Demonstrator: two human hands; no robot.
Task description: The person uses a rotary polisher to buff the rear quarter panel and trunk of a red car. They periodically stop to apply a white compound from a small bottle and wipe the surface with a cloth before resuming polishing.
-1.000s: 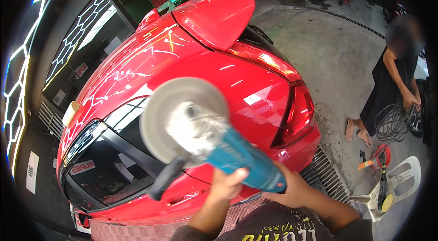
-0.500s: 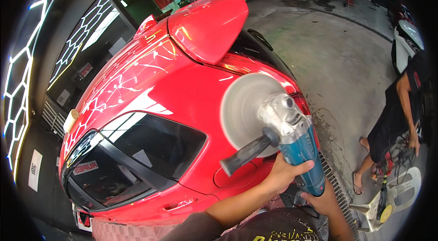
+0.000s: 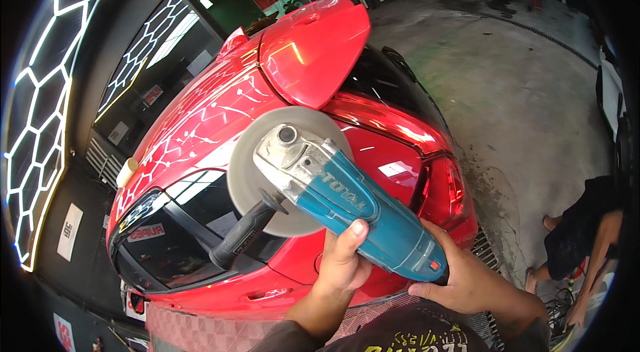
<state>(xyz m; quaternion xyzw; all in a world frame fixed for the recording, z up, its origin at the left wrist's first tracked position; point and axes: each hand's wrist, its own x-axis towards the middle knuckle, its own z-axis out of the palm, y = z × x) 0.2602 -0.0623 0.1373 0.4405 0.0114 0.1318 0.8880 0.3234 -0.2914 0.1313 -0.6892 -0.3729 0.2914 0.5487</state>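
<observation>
Both my hands grip a blue rotary polisher (image 3: 363,212) with a silver gear head. My left hand (image 3: 341,264) wraps round the middle of its body, thumb on top. Around its rear end, close to the red switch, my right hand (image 3: 467,282) is closed. The black side handle (image 3: 245,235) sticks out to the left with no hand on it. A pale round pad (image 3: 245,172) overlaps the red car's rear side panel (image 3: 373,155) and back side window (image 3: 203,195). Whether it touches the paint, I cannot tell.
The red rear spoiler (image 3: 313,52) stands out just beyond the pad. A red tail light (image 3: 443,192) is at the car's right corner. Another person (image 3: 583,235) bends down at the far right, near cables. A floor drain grate (image 3: 485,255) runs beside the car.
The polisher has swung left, from near the tail light to over the side window, and its body slants more. The person at right has bent lower. My whole view has shifted.
</observation>
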